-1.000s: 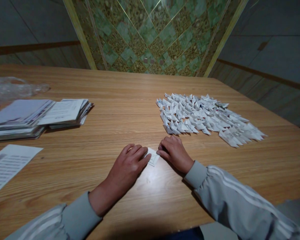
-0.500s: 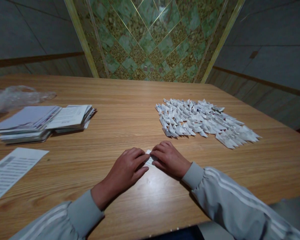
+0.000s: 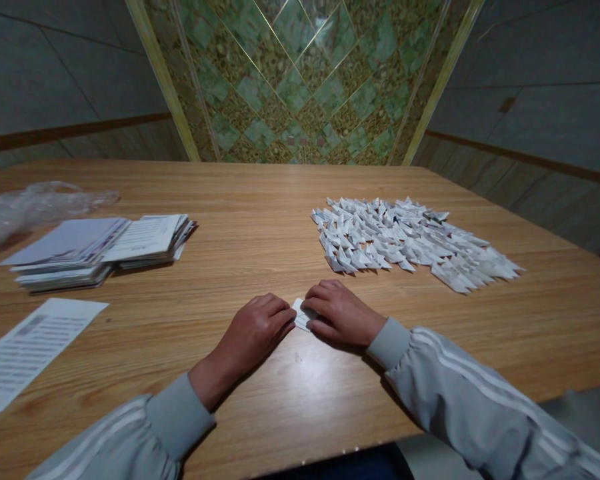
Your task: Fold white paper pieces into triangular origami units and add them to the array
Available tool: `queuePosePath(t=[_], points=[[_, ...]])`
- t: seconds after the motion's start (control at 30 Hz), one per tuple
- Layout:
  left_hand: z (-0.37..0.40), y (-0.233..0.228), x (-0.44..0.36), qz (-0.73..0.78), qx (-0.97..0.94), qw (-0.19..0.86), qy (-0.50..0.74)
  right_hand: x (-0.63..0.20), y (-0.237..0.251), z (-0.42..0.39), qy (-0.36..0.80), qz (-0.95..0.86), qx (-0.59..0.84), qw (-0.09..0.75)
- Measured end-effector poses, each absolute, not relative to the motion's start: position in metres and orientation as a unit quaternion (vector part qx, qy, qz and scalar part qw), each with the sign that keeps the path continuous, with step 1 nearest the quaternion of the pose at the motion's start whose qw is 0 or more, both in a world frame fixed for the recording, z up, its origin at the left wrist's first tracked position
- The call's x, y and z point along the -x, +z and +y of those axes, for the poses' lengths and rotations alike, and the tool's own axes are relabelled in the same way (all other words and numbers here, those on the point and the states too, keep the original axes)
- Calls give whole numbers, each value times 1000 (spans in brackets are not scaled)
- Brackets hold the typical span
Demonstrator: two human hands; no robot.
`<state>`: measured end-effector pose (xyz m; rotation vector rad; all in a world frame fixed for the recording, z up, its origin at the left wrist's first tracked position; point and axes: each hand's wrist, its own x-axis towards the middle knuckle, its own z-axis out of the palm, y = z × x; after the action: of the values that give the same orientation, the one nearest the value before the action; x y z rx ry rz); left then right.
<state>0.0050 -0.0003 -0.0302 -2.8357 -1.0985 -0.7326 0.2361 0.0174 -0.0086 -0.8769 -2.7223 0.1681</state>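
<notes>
1. At the left edge of the tabletop (image 3: 260,200) lies a printed sheet (image 3: 30,350), with a stack of papers (image 3: 100,250) farther back and crumpled clear plastic (image 3: 35,203) behind it, all well apart from our hands

2. Our left hand (image 3: 255,330) rests palm down near the front edge, fingers bent, their tips pressing the left end of a small folded paper piece (image 3: 300,313)

3. That piece lies flat on the tabletop right between the two hands, touching both; only a white corner shows, so we cannot tell its long axis for sure, though it seems to run left to right from one set of fingertips to the other

4. Our right hand (image 3: 340,317) comes in from the right, fingers curled over the piece's right end, pinning it down; both hands are drawn together on it and equally near

5. Toward the back right, a spread pile of folded paper triangles (image 3: 405,240) lies apart from the hands, nearer the right one
</notes>
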Motion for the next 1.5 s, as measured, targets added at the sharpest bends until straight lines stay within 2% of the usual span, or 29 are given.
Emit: queuePosePath(t=[0.33, 0.6, 0.73, 0.9, 0.97, 1.07, 1.2, 1.37, 1.5], points=[[2, -35, 0, -345, 895, -39, -280, -240, -8, 17, 62, -944, 299, 127], [0, -27, -2, -359, 895, -88, -251, -229, -17, 19, -9, -934, 320, 157], [3, -28, -5, -389, 864, -101, -302, -230, -18, 21, 8, -931, 317, 182], [-1, -23, -11, -406, 830, -128, -361, -226, -18, 18, 76, -912, 301, 267], [-6, -19, -13, -418, 797, -194, -390, -224, -19, 15, 122, -885, 321, 314], [-9, -17, -16, -446, 697, -355, -434, -222, -19, 12, 210, -839, 356, 355], [-5, -15, -17, -467, 581, -485, -458, -223, -19, 11, 329, -786, 383, 357], [-4, -7, -17, -469, 562, -500, -464, -226, -12, 8, 441, -753, 355, 336], [-9, -6, -20, -462, 517, -548, -467, -226, -9, 6, 455, -743, 344, 350]])
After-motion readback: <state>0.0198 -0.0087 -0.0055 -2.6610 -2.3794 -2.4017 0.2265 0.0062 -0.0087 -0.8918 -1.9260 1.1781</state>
